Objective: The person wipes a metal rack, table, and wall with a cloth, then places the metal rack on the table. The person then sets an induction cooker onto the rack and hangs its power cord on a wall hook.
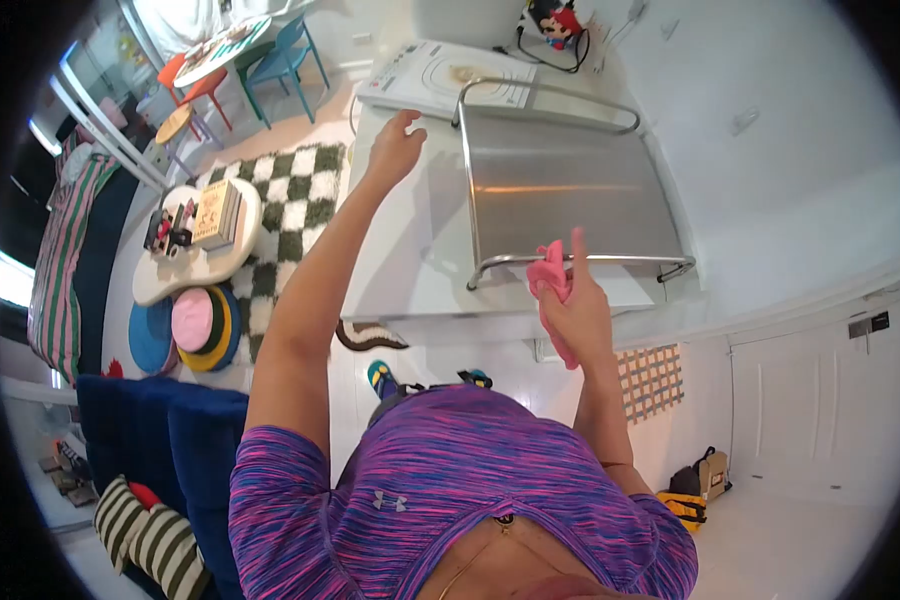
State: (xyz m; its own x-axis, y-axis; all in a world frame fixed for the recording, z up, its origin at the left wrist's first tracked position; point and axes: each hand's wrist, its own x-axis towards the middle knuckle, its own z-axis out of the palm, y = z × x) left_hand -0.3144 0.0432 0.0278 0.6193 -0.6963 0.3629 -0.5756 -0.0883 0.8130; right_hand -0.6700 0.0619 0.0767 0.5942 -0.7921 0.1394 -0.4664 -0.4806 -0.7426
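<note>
My right hand (580, 318) is closed around a pink cloth (550, 272), its index finger pointing forward. The cloth is at the near rail of a stainless steel rack (570, 185) with bent tube sides; whether it touches the rail I cannot tell. The rack rests on a white countertop (400, 255). Over the counter's left part, my left hand (398, 148) is held in the air with nothing in it, fingers loosely curved and thumb apart. Just beyond that hand lies a white flat cooktop (440, 75) with a brownish mark on its surface.
A wall (790, 150) bounds the counter on the right. At the back corner stand a red-and-black figure (555, 22) and a black cord. To the left are a checkered rug (295, 205), a low white table (155, 275) with books, and a dark blue sofa (210, 430).
</note>
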